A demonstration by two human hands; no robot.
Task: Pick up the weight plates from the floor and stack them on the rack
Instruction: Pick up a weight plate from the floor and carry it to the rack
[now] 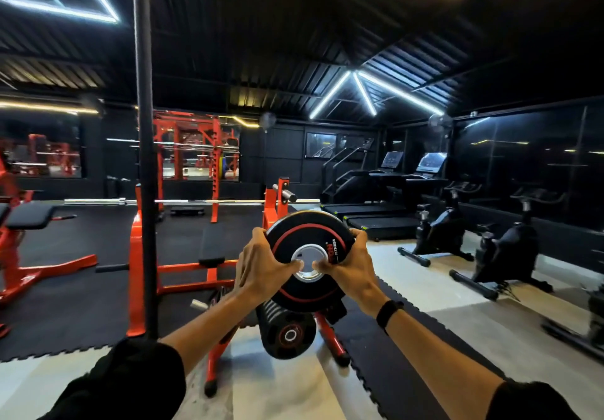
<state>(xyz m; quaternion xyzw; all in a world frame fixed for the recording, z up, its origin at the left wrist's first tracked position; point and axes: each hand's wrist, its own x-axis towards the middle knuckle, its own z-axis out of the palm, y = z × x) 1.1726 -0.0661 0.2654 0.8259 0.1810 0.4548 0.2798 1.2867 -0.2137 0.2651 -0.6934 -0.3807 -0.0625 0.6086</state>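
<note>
I hold a black weight plate [309, 246] with a red ring and a silver hub upright in front of me, at mid-height. My left hand [261, 264] grips its left rim, thumb near the hub. My right hand [351, 264] grips the right rim, its thumb also by the hub. Below the held plate, several black plates [286, 331] sit stacked on a peg of the red rack [330, 334]. A silver peg [284, 193] sticks out of the rack's upper post behind the plate.
A black vertical pole [143, 158] stands close at the left. A red bench press frame [135, 269] with a barbell [183, 202] lies beyond. Treadmills [376, 217] and exercise bikes [510, 256] line the right side. Black rubber mats [65, 305] cover the floor.
</note>
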